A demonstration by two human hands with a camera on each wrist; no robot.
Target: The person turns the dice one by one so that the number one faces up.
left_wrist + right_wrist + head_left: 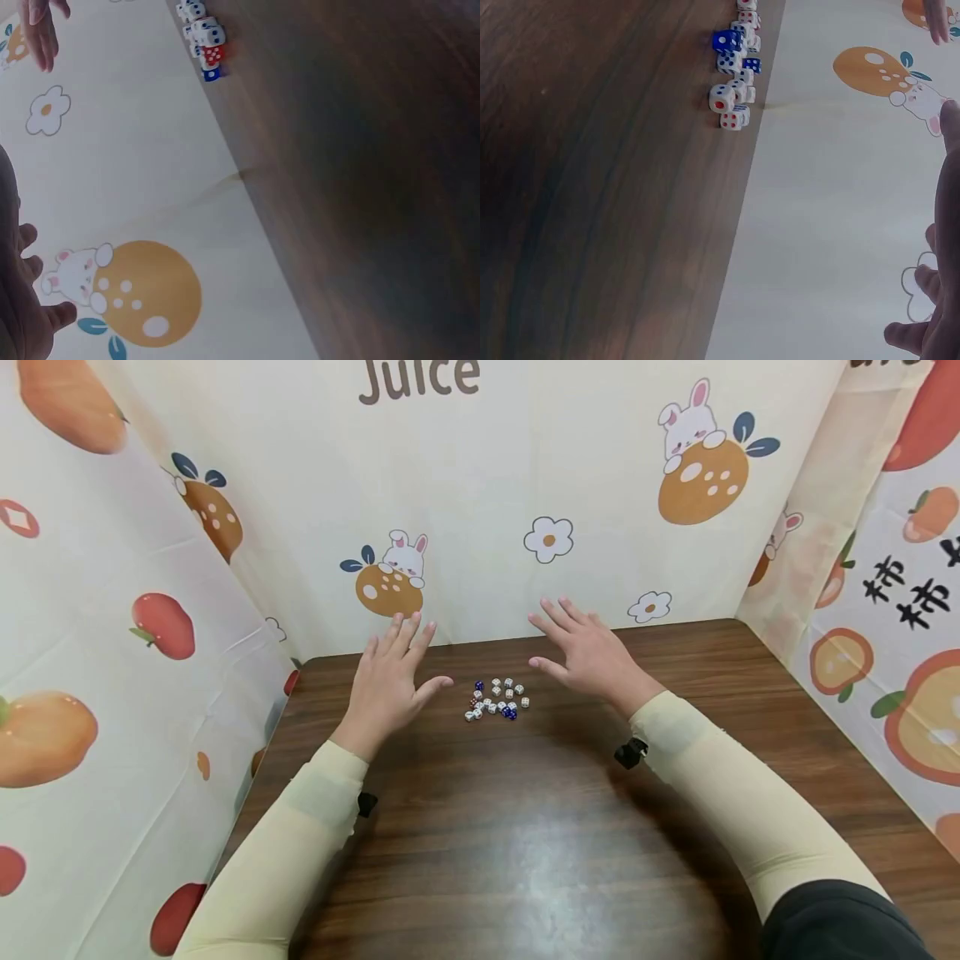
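Observation:
Several small dice lie in a loose cluster toward the back of the table, most of them white. Among them are a blue die [479, 686] at the far left, a pair of blue dice [510, 713] at the front, and a red die [214, 53]. My left hand [390, 681] hovers to the left of the cluster, fingers spread and straight. On the other side my right hand [588, 652] is held up with its fingers extended. Neither hand touches a die. In the right wrist view, a white die [721, 98] with a red pip stands at the cluster's near edge.
The dark wooden table [480, 843] reaches back to a cream printed curtain [480, 585]. More fruit-patterned cloth hangs at the left [187, 718] and right sides. A black wrist strap [632, 752] is on the right wrist.

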